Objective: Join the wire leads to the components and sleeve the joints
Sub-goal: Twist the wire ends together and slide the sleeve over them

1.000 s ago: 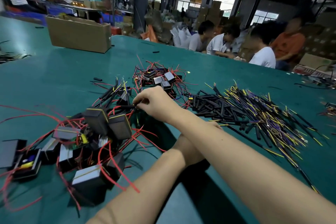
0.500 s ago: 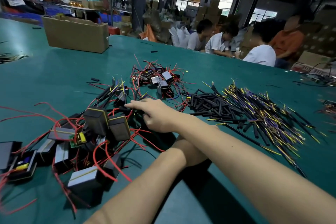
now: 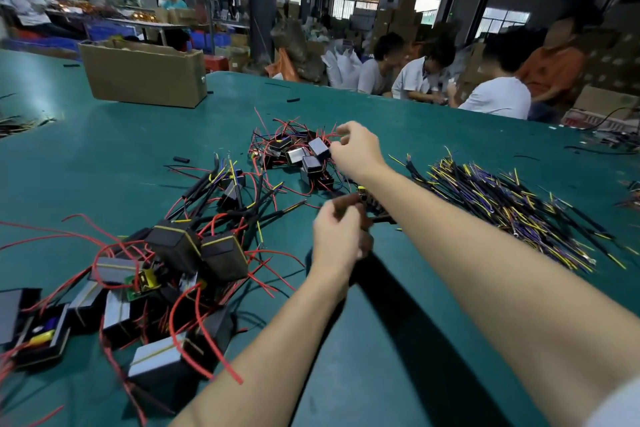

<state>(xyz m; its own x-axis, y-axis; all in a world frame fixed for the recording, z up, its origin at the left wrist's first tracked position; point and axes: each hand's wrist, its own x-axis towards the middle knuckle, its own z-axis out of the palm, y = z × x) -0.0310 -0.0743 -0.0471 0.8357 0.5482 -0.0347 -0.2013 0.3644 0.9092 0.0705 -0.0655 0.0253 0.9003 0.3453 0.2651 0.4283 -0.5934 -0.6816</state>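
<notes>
green workbench (image 3: 398, 340) fills a dim workshop. right hand (image 3: 358, 151), toward 12 o'clock, reaches the far pile of black components (image 3: 304, 158), fingers curled near one; whether it pinches anything i cannot tell. left hand (image 3: 341, 239), curled, perhaps grips something dark and blurred. sleeved wire leads (image 3: 502, 201) lie at 2 o'clock.

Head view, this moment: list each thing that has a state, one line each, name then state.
right hand: raised over the far component pile, fingers curled, grasp unclear
left hand: fingers curled round something dark, blurred
far component pile: loose heap, red leads tangled
near component pile: loose heap, red leads sprawling
wire lead pile: spread loose on the table
cardboard box: top open, contents not visible
</notes>
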